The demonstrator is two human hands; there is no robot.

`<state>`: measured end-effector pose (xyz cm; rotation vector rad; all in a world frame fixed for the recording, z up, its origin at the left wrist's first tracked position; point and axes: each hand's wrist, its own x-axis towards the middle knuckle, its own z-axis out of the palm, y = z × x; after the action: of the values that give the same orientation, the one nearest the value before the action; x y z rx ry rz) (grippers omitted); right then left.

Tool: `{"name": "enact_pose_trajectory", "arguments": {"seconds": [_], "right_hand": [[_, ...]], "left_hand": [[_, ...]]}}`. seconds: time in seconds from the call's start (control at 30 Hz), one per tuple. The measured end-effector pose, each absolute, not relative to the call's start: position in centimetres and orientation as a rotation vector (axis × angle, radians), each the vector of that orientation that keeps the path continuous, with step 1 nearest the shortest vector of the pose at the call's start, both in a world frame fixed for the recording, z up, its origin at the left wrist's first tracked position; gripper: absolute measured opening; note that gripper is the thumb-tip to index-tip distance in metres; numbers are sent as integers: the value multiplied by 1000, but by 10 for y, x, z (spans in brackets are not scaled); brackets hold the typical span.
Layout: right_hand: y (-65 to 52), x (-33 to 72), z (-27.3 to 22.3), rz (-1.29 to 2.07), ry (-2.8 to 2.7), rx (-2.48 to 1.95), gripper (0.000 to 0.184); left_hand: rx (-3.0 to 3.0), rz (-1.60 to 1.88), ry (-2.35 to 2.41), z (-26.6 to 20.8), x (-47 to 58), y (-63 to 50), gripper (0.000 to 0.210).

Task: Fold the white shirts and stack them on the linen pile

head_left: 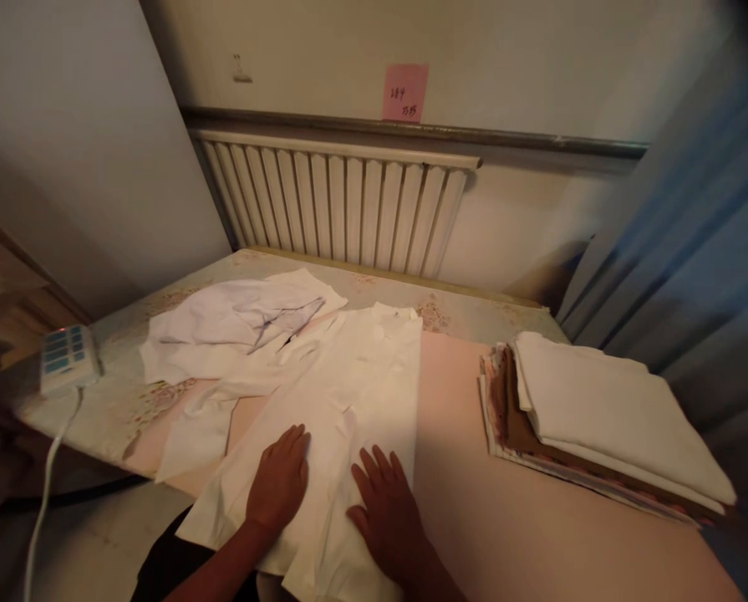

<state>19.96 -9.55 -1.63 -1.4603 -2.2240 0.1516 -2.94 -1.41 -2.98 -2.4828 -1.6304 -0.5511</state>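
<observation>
On the near half of the surface [474, 502], a white cotton shirt [348, 393] lies spread flat, collar toward the far wall and hem hanging slightly over the near edge. Both hands press on its lower part: the left hand [279, 481] lies palm down with fingers together and extended, and the right hand [386, 506] lies just beside it, also palm down, fingers a little fanned. Neither grip is closed on anything; both are open and flat on the cloth. One sleeve of the shirt runs out to the left, toward a crumpled white garment [236, 322] heaped at the far left of the surface and touching the shirt's shoulder. To the right, well apart from the shirt, sits a neat stack of folded cloths [605, 418], white on top with brown and patterned layers beneath. At the left edge rests a white power strip with blue buttons [68, 355], its white cable [44, 493] hanging down. Behind the surface stands a white ribbed radiator [342, 209], and above it a pink paper note [404, 92] is stuck to the wall.
</observation>
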Motion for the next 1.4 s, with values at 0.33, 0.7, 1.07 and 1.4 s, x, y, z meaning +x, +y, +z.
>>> {"name": "enact_pose_trajectory", "arguments": {"seconds": [0.33, 0.7, 1.07, 1.4], "right_hand": [[-95, 201, -24, 175, -2200, -1414, 49], [-97, 200, -27, 148, -2204, -1398, 46], [-86, 186, -34, 120, -2198, -1616, 38], [-80, 166, -52, -100, -2061, -1610, 40]], "left_hand": [[-2485, -516, -1642, -27, -28, -17, 44], [-2458, -482, -1643, -29, -27, -19, 44], [-2467, -586, -1714, -22, -25, -24, 42], [-2557, -674, -1854, -6, -54, -6, 32]]}}
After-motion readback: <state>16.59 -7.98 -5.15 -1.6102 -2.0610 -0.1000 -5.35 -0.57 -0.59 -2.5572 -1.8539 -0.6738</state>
